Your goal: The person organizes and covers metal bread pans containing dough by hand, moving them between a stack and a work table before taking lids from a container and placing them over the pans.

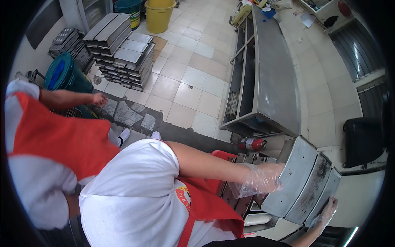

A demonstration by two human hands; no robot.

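Note:
Between my two hands is a set of long grey metal loaf pans [280, 187] lying side by side, tilted, with dark stains on the middle one. My left hand [263, 178], in a clear plastic glove, grips the near left side of the set, its fingertips partly hidden by the glove's creases. At the opposite end, my right hand [328, 211], also gloved, has its fingers curled against the outer edge. Beneath the set, a pale dough-like loaf [257, 219] lies in another metal pan. More dark metal pans are partly covered by my left forearm.
A co-worker in a red apron [57, 131] stands close on my left. A long steel counter [276, 70] runs away ahead, with a red fire extinguisher [253, 143] at its near end. Stacked metal pans [129, 55] and a green bin [72, 76] stand at the far left.

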